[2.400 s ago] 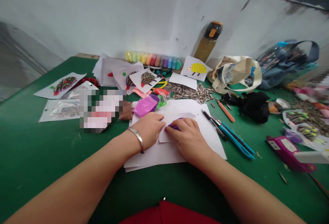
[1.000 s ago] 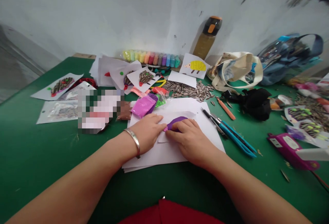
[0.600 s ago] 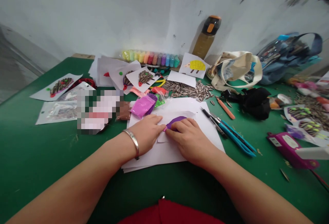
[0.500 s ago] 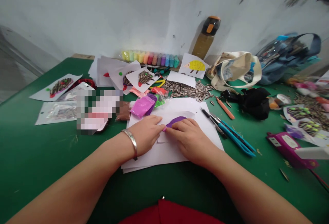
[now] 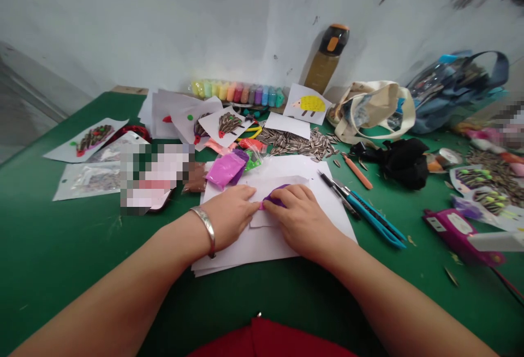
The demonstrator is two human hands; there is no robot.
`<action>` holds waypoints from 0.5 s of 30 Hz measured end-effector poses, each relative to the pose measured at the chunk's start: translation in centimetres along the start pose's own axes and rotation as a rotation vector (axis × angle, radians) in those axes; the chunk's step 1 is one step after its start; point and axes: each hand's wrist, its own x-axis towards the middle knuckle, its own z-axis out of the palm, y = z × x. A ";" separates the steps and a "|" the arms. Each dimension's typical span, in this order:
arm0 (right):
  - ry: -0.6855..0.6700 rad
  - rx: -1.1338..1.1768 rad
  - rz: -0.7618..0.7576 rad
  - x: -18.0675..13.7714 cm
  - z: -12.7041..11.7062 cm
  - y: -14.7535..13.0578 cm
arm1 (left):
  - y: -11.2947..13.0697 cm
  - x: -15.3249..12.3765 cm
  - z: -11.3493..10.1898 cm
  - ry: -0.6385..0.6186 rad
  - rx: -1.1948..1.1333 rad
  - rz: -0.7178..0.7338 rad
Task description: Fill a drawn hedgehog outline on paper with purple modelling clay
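A flat purple clay shape (image 5: 277, 194) lies on a small white sheet (image 5: 262, 182), partly covered by my right hand. At its lower left edge sits a small bit of pink clay (image 5: 262, 206). My right hand (image 5: 301, 212) is closed, with bent fingers over the purple shape and a fingertip on the pink bit; its thumb is hidden. My left hand (image 5: 231, 212), wearing a silver bangle (image 5: 204, 228), lies palm down with fingers stretched out. Its fingertips touch the pink clay from the left. Larger white sheets (image 5: 241, 256) are stacked underneath.
Packets of pink clay (image 5: 225, 170) and brown clay (image 5: 195, 177) lie beyond my left hand. Sunflower seeds (image 5: 297, 143) are heaped behind the sheets. To the right lie a pen (image 5: 338, 193), blue tweezers (image 5: 376, 218) and an orange tool (image 5: 357, 171). A bottle (image 5: 325, 59) stands by the wall.
My right fingers have shifted slightly left and curled more over the purple clay. My left hand has barely moved. The whole view has shifted slightly left.
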 end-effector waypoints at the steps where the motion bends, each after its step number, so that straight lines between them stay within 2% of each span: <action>1: 0.003 0.017 0.001 0.0 0.0 0.1 | 0.0 0.0 -0.1 -0.005 -0.001 0.001; 7: 0.065 0.116 0.030 -0.5 -0.7 0.5 | -0.2 -0.2 -0.4 -0.037 -0.051 -0.017; 15: -0.046 0.105 -0.016 -0.6 -0.8 -0.4 | -0.1 -0.3 -0.3 -0.046 -0.009 0.000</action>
